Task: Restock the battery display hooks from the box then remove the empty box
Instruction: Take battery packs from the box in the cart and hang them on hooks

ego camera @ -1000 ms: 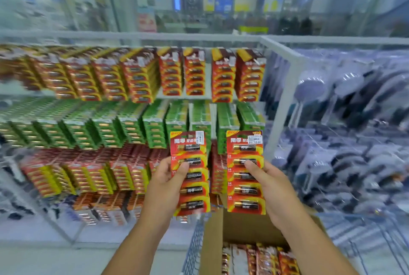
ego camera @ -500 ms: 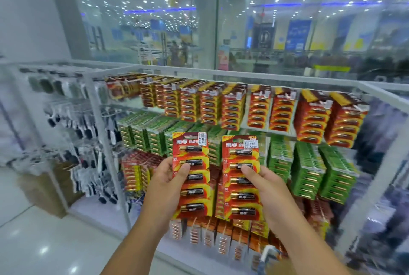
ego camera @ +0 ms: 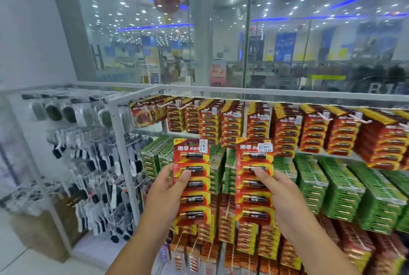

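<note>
I see left hand gripping red-yellow cardboard battery blister pack, thumb on front. Right hand gripping second red-yellow battery pack, just beside at 3 o'clock, both upright. Behind: white metal display rack, red packs on top-row hooks, green battery packs below. Hanging socks at 9 o'clock. Box not in view.

Hanging socks beside glass wall
</note>
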Available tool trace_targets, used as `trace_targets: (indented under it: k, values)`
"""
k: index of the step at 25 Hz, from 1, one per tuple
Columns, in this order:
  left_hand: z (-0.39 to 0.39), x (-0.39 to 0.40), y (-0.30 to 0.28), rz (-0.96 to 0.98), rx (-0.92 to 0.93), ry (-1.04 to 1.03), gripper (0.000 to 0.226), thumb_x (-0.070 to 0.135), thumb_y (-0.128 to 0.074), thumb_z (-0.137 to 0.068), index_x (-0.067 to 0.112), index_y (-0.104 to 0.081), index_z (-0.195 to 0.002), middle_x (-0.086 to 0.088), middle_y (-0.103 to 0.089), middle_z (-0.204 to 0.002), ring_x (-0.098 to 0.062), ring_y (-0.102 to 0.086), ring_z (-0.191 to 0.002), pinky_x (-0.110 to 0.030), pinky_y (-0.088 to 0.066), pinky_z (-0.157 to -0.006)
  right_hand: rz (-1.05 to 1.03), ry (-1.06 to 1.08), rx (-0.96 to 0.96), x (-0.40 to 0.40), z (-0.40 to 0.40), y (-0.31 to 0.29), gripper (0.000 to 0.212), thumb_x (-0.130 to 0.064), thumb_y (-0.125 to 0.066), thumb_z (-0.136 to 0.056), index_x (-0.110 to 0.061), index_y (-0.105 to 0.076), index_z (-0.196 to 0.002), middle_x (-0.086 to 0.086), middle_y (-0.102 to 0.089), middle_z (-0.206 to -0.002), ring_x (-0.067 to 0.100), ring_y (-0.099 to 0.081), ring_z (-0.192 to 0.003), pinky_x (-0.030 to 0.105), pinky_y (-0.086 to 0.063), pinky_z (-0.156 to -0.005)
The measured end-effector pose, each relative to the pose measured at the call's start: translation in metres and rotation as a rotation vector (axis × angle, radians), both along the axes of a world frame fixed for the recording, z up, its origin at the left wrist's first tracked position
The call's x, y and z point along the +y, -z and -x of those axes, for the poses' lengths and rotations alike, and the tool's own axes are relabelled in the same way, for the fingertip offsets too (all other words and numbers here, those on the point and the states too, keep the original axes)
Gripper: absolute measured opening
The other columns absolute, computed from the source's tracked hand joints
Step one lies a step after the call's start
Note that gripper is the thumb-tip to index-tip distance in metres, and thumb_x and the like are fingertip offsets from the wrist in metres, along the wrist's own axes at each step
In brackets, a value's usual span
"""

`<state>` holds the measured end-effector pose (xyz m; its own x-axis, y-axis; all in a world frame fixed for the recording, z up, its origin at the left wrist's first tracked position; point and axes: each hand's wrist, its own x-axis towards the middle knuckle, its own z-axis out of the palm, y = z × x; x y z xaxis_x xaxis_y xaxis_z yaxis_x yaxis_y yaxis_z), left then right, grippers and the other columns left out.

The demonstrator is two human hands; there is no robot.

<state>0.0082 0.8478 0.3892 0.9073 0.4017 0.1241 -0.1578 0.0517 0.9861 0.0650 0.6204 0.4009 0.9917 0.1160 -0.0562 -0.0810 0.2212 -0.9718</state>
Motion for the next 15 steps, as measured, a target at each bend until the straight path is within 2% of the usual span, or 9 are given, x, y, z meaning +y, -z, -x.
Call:
trace_targets:
  k: [2, 6, 9, 12, 15]
  values:
    - [-0.02, 0.031, -0.002, 0.021, 0.002, -0.004, 0.024, 0.029, -0.064, -0.102, 0.027, -0.064, -0.126, -0.003, -0.081, -0.102, -0.028, -0.08, -0.086, -0.046, -0.065, -0.07, -0.005, 0.003, 0.0, 0.027, -0.018, 0.0, 0.021, -0.031, -0.07, -0.097, -0.016, -0.075, -0.111, 0.007, -0.081, -0.097, 0.028, -0.079, -0.084, 0.045, -0.062, -0.075]
    - [-0.069, 0.079, -0.005, 0.016, -0.002, -0.035, 0.017, 0.028, -0.061, -0.104, 0.027, -0.065, -0.121, -0.001, -0.081, -0.099, -0.026, -0.08, -0.084, -0.043, -0.063, -0.068, -0.008, -0.034, -0.023, 0.076, -0.07, -0.002, 0.022, -0.032, -0.069, -0.098, -0.017, -0.077, -0.111, 0.007, -0.081, -0.101, 0.028, -0.079, -0.089, 0.045, -0.062, -0.077]
    - [-0.11, 0.108, -0.006, 0.019, -0.004, -0.082, 0.021, 0.031, -0.063, -0.102, 0.029, -0.064, -0.123, -0.001, -0.081, -0.1, -0.027, -0.08, -0.085, -0.047, -0.064, -0.071, 0.001, -0.06, -0.042, 0.111, -0.117, -0.002, 0.02, -0.032, -0.068, -0.099, -0.019, -0.077, -0.112, 0.005, -0.081, -0.102, 0.026, -0.079, -0.091, 0.046, -0.062, -0.08]
    - [-0.148, 0.139, -0.008, 0.009, -0.005, -0.114, 0.017, 0.032, -0.063, -0.103, 0.033, -0.063, -0.119, 0.005, -0.081, -0.097, -0.021, -0.08, -0.081, -0.038, -0.063, -0.061, 0.015, -0.1, -0.037, 0.147, -0.161, -0.004, 0.02, -0.032, -0.068, -0.1, -0.02, -0.076, -0.113, 0.004, -0.081, -0.102, 0.026, -0.079, -0.091, 0.048, -0.063, -0.084]
    - [-0.179, 0.169, -0.008, -0.022, 0.012, -0.116, 0.02, 0.032, -0.062, -0.103, 0.031, -0.063, -0.123, 0.006, -0.081, -0.097, -0.02, -0.08, -0.082, -0.038, -0.063, -0.063, 0.032, -0.119, -0.038, 0.181, -0.191, -0.005, 0.018, -0.033, -0.067, -0.1, -0.022, -0.077, -0.11, 0.003, -0.081, -0.101, 0.024, -0.079, -0.089, 0.047, -0.063, -0.082]
